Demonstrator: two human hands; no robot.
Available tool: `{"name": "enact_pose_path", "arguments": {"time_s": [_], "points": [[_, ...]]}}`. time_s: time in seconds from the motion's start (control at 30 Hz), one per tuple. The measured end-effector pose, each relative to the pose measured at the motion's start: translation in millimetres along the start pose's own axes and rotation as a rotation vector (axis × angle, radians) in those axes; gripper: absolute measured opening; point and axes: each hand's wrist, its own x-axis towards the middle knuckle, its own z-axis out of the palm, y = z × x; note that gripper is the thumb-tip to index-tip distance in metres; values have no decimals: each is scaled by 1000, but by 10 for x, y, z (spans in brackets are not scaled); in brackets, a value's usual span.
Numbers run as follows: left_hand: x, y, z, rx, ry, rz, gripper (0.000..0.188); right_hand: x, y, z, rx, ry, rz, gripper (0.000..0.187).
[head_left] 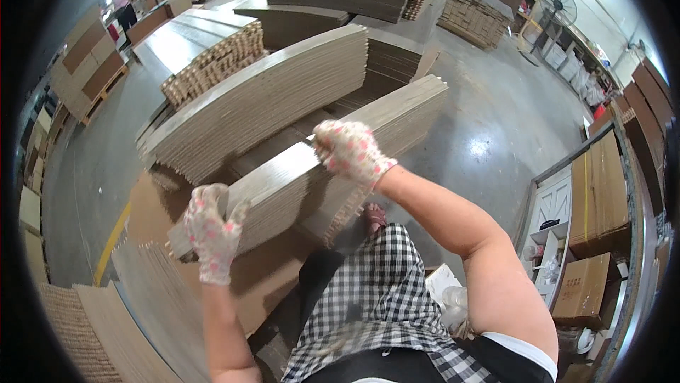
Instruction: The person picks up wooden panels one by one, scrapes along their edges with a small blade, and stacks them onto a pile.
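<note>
A stack of long grey-brown wooden planks [276,170] stands right in front of me, slanting from lower left to upper right. My left hand [212,231], in a white glove with pink spots, is at the stack's near left end with thumb and fingers apart. Over the top of the same stack is my right hand [350,150], gloved alike, its fingers curled closed. What those fingers hold, if anything, is hidden. Beneath the right hand, a row of notched wooden ends [345,214] shows, slightly blurred.
Beyond lies a taller plank stack [262,99], with a banded bundle [205,43] behind it. More planks [152,305] lie at lower left. A metal-framed shelf with cardboard boxes [586,287] stands on my right. A floor fan [558,6] and a distant person [125,9] are farther back.
</note>
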Motion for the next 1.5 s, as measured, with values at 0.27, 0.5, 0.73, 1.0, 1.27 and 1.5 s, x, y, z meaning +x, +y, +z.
{"name": "enact_pose_path", "arguments": {"time_s": [0.27, 0.5, 0.73, 1.0, 1.27, 1.5], "points": [[25, 126, 14, 5, -1, 58, 41, -417, 2361, -1592, -554, 171, 743, 8], [53, 117, -95, 42, -98, 50, 44, -477, 2253, -1148, -477, 292, 298, 7], [303, 50, -222, 79, -434, 211, 62, -1035, 2197, -1461, -163, 390, 597, 16], [346, 168, -236, 556, -226, 400, 43, -1400, 1243, -957, 681, 421, 833, 17], [33, 234, 37, 347, -274, 199, 69, -867, 599, -808, 341, 365, 478, 11], [-10, 202, 43, 196, -209, 150, 67, 15, -516, 323, 41, -173, 63, 15]]}}
